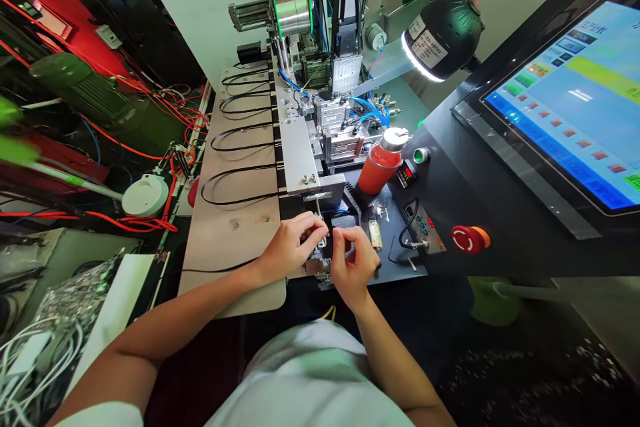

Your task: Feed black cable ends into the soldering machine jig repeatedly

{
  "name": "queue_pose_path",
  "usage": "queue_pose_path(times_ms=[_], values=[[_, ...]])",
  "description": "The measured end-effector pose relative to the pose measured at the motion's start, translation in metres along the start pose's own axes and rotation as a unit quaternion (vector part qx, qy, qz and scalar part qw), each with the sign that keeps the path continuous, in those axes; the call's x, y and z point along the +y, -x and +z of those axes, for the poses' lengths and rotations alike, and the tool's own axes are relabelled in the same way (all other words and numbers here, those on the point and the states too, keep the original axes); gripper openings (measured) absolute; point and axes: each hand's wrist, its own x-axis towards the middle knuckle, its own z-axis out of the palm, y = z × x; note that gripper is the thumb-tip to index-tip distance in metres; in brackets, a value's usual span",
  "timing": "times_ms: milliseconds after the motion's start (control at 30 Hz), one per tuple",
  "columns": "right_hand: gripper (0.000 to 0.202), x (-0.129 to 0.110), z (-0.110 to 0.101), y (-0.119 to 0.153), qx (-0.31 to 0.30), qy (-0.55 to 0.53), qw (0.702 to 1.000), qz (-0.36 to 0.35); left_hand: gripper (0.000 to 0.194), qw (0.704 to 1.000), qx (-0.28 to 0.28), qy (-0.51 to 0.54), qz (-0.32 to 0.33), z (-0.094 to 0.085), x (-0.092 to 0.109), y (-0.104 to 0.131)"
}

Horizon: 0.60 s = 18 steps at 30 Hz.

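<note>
My left hand [300,240] is closed in a pinch at the near end of the machine, its fingertips over a small metal fixture [316,267]. Close beside it, my right hand [354,260] also pinches, thumb against forefinger. Whatever the fingertips hold is too small to make out. A black cable [220,269] lies on the beige plate [250,233] and runs toward my left wrist. Several more looped black cables [240,200] reach along that plate to a metal rail [300,153] beyond my hands.
An orange bottle [379,163] with a metal lid stands behind my right hand. To the right are a red emergency stop button [470,239] and a touchscreen [575,100]. A lamp [443,40] shines over the pneumatic cylinders [345,140]. A wire spool [293,11] sits at the back.
</note>
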Motion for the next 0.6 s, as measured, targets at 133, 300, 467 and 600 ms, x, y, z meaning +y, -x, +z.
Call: queue_pose_path(times_ms=[133, 300, 467, 600], values=[[0.012, 0.002, 0.005, 0.002, 0.043, 0.043, 0.995, -0.083, 0.023, 0.999, -0.006, 0.034, -0.017, 0.001, 0.003, 0.001], [0.017, 0.004, -0.004, -0.007, -0.042, 0.004, 0.999, -0.008, 0.023, 0.998, -0.005, -0.056, -0.014, -0.011, -0.004, -0.005], [0.024, 0.015, -0.014, -0.01, -0.034, 0.0, 0.995, 0.095, 0.022, 0.987, -0.008, -0.157, -0.04, -0.017, -0.018, -0.012], [0.026, 0.021, -0.015, -0.009, -0.024, 0.006, 0.992, 0.126, 0.022, 0.978, -0.01, -0.204, -0.044, -0.013, -0.022, -0.014]])
